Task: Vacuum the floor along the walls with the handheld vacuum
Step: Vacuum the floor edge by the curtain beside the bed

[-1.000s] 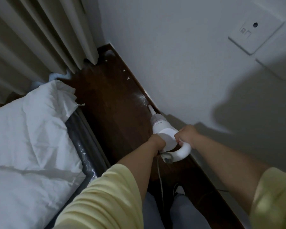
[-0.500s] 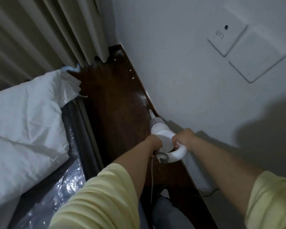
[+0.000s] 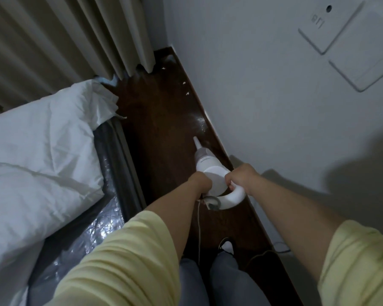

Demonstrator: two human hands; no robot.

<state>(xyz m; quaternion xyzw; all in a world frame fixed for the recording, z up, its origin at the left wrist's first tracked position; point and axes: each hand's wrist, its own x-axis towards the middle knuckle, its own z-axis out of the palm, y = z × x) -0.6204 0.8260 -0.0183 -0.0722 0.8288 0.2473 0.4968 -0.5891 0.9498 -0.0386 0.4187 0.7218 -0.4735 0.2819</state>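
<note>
A white handheld vacuum (image 3: 208, 166) points down at the dark wooden floor (image 3: 161, 133), its narrow nozzle tip close to the white wall (image 3: 241, 85). My right hand (image 3: 241, 176) grips the vacuum's looped handle. My left hand (image 3: 200, 181) holds the left side of the vacuum body; its fingers are hidden behind the body. A pale dusty patch (image 3: 200, 122) lies just ahead of the nozzle by the wall. Small white scraps (image 3: 187, 93) lie farther along the wall edge.
A bed with white bedding (image 3: 42, 146) and a plastic-wrapped mattress (image 3: 106, 219) bounds the floor strip on the left. Beige curtains (image 3: 64, 40) hang at the far end. Wall plates (image 3: 332, 29) sit upper right. A thin cord (image 3: 199, 228) hangs from the vacuum; my shoe (image 3: 226, 245) is below.
The view has shifted so the wall plates sit higher and farther right. The vacuum and both hands keep the same grip, with the nozzle slightly back from the dusty patch.
</note>
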